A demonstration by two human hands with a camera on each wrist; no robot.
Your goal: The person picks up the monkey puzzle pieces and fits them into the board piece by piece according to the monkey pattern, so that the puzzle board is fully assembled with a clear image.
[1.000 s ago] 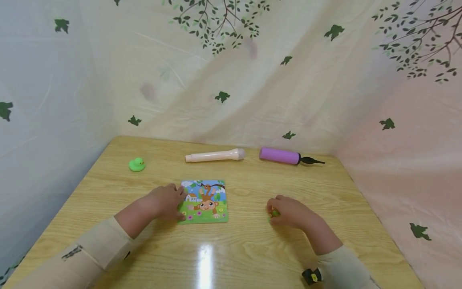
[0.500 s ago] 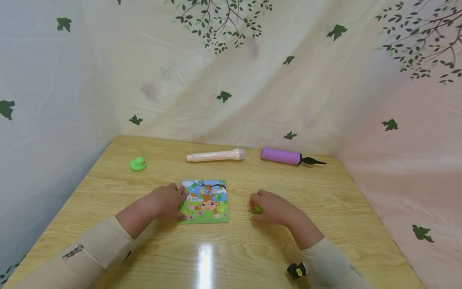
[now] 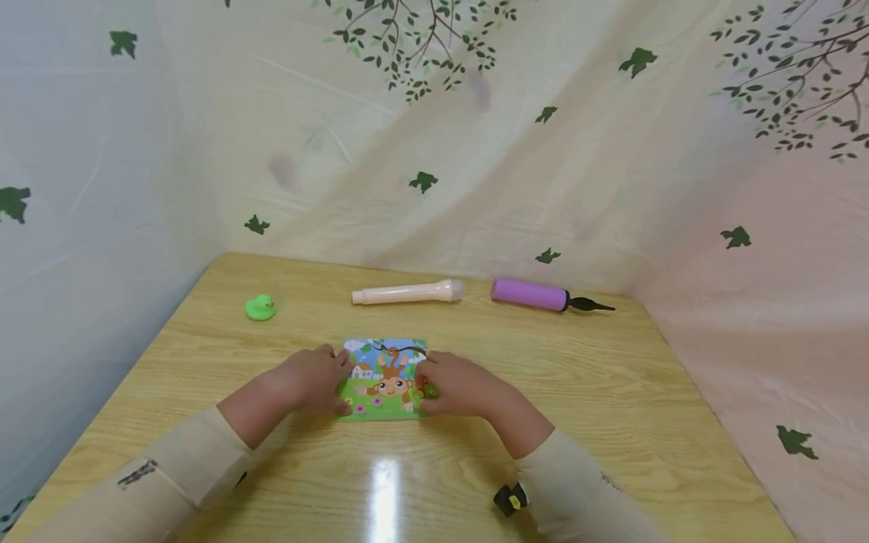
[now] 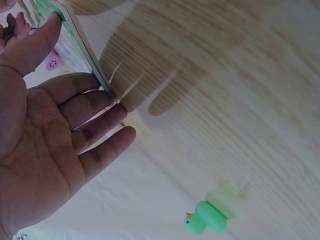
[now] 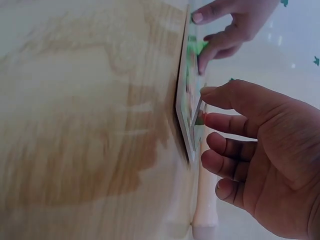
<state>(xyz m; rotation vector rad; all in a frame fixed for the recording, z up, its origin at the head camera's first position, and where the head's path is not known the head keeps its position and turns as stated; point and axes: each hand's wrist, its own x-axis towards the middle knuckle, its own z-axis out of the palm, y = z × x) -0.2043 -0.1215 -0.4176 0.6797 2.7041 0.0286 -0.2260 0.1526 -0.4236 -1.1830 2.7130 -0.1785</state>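
Note:
A square picture board (image 3: 380, 407) printed with a hanging monkey, a house and flowers lies on the table; it looks like a jigsaw puzzle. My left hand (image 3: 312, 381) rests at its left edge, thumb and fairly straight fingertips against the side, as the left wrist view also shows (image 4: 45, 125). Over the board's right edge, my right hand (image 3: 458, 385) pinches a small thin piece, green in the head view (image 3: 431, 391), between thumb and forefinger. In the right wrist view this flat piece (image 5: 197, 119) stands tilted close above the board (image 5: 183, 120); its face is mostly hidden.
On the wooden table (image 3: 611, 422), a green toy duck (image 3: 261, 308) sits at the back left. A pale pink microphone-shaped stick (image 3: 407, 292) and a purple hand pump (image 3: 529, 294) with a black nozzle lie along the back edge, before a leaf-printed curtain (image 3: 339, 151).
My right hand has moved left with the small piece, from the bare table at right to over the board's right edge. The left hand has stayed at the board's left edge.

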